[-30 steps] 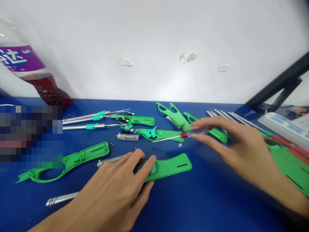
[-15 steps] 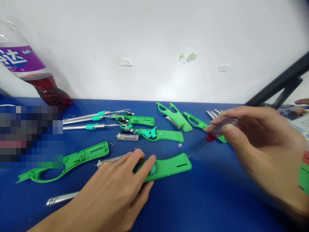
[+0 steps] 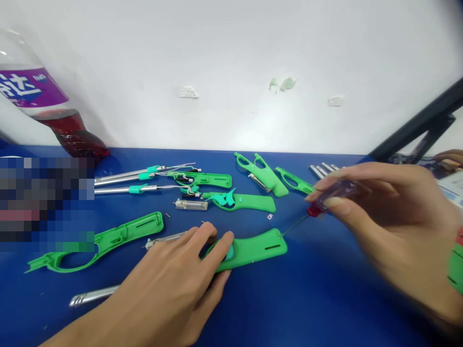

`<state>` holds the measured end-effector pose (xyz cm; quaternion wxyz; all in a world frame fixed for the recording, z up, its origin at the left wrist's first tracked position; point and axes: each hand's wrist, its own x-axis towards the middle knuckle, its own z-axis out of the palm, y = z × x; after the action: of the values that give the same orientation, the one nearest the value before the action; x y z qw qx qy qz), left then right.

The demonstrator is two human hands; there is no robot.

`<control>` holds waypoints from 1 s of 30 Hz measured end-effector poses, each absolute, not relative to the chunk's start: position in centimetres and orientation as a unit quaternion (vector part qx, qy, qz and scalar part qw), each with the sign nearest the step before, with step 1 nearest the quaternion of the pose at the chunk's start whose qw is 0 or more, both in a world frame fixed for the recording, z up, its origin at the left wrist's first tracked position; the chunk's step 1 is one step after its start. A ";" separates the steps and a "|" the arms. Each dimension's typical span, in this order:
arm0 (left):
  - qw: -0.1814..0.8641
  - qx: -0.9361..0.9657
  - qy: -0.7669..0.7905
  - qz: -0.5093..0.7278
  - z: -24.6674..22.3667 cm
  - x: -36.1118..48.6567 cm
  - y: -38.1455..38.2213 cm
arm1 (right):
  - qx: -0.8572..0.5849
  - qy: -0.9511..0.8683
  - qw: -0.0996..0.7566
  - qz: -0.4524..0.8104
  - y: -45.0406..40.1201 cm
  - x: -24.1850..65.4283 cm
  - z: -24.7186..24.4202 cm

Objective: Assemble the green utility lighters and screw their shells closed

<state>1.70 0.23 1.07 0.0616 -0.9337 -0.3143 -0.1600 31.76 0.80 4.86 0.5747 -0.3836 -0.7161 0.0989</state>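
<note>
My left hand (image 3: 181, 279) is closed round a green long-necked lighter (image 3: 256, 246), pressing it down on the blue table. A metal tube (image 3: 94, 295) sticks out on the far side of that hand. My right hand (image 3: 390, 226) grips a screwdriver (image 3: 325, 200) by its clear and red handle. The thin shaft slants down left, and its tip meets the lighter at the end of the handle, by a small screw hole. A clear fuel tank (image 3: 168, 239) lies partly hidden behind my left fingers.
An open green half-shell (image 3: 126, 231) lies at left. Behind are silver tubes with wires (image 3: 144, 190), another clear tank (image 3: 191, 205) and more green shells (image 3: 253, 203). A drink bottle (image 3: 36, 91) leans at upper left. Another person's hand (image 3: 450, 155) shows at the right edge.
The screwdriver's handle has tilted slightly lower and turned in my right hand, its tip staying at the same spot. My left hand and the lighter have not moved.
</note>
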 end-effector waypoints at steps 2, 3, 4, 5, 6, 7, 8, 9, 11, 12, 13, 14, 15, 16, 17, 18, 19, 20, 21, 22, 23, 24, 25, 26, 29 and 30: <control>0.059 -0.935 -0.313 -0.157 1.1 1.6 0.2 | -0.355 -0.736 0.568 0.098 0.8 31.9 5.1; 0.060 -0.935 -0.311 -0.157 1.1 1.6 0.2 | -0.345 -0.748 0.559 0.094 0.7 32.0 5.2; 0.060 -0.936 -0.310 -0.157 1.1 1.5 0.2 | -0.342 -0.759 0.547 0.088 0.6 32.1 5.2; 0.061 -0.936 -0.310 -0.158 1.1 1.5 0.2 | -0.344 -0.766 0.537 0.083 0.5 32.1 5.2; 0.061 -0.936 -0.310 -0.157 1.1 1.5 0.2 | -0.350 -0.770 0.527 0.083 0.3 32.1 5.1; 0.061 -0.936 -0.310 -0.156 1.1 1.6 0.3 | -0.360 -0.771 0.518 0.089 0.1 32.0 5.0; 0.062 -0.935 -0.312 -0.156 1.1 1.6 0.3 | -0.368 -0.769 0.512 0.103 0.0 31.9 4.8; 0.063 -0.935 -0.312 -0.156 1.1 1.6 0.3 | -0.373 -0.764 0.514 0.115 -0.1 31.8 4.7; 0.063 -0.935 -0.312 -0.159 1.1 1.6 0.3 | -0.374 -0.756 0.522 0.129 -0.1 31.6 4.5; 0.061 -0.935 -0.312 -0.159 1.0 1.6 0.3 | -0.369 -0.755 0.527 0.126 0.0 31.5 4.5; 0.060 -0.935 -0.312 -0.160 1.0 1.7 0.3 | -0.361 -0.758 0.530 0.118 0.1 31.5 4.5; 0.060 -0.934 -0.312 -0.161 1.0 1.7 0.3 | -0.351 -0.764 0.530 0.110 0.2 31.5 4.6; 0.061 -0.935 -0.312 -0.160 1.0 1.7 0.3 | -0.345 -0.771 0.524 0.105 0.3 31.5 4.6; 0.062 -0.934 -0.313 -0.160 1.0 1.7 0.2 | -0.342 -0.780 0.514 0.105 0.3 31.5 4.6; 0.063 -0.934 -0.314 -0.160 1.0 1.7 0.2 | -0.342 -0.786 0.503 0.109 0.2 31.6 4.6; 0.064 -0.933 -0.315 -0.162 1.1 1.7 0.2 | -0.345 -0.791 0.493 0.116 0.2 31.6 4.6; 0.064 -0.933 -0.314 -0.162 1.1 1.7 0.2 | -0.351 -0.791 0.486 0.123 0.1 31.6 4.5; 0.063 -0.933 -0.314 -0.163 1.1 1.7 0.2 | -0.357 -0.788 0.486 0.126 0.1 31.5 4.5; 0.062 -0.934 -0.313 -0.162 1.1 1.6 0.2 | -0.360 -0.781 0.495 0.125 0.1 31.5 4.4; 0.064 -0.934 -0.313 -0.161 1.0 1.6 0.2 | -0.358 -0.775 0.508 0.118 0.1 31.5 4.4; 0.065 -0.934 -0.313 -0.159 1.0 1.6 0.2 | -0.354 -0.771 0.518 0.107 0.2 31.5 4.4; 0.067 -0.934 -0.314 -0.158 1.0 1.5 0.1 | -0.349 -0.771 0.525 0.096 0.3 31.6 4.4; 0.067 -0.934 -0.313 -0.159 1.0 1.5 0.1 | -0.342 -0.775 0.525 0.086 0.3 31.6 4.4; 0.068 -0.934 -0.312 -0.162 1.0 1.5 0.0 | -0.338 -0.782 0.516 0.083 0.4 31.7 4.5; 0.065 -0.934 -0.310 -0.164 1.0 1.5 0.0 | -0.352 -0.796 0.481 0.110 0.1 31.9 4.5; 0.064 -0.935 -0.310 -0.162 1.0 1.6 0.1 | -0.359 -0.794 0.474 0.124 0.0 31.8 4.6</control>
<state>1.57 0.09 0.97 0.0642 -0.9347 -0.3098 -0.1618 31.85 0.00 4.57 0.4744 -0.3588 -0.7943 0.1236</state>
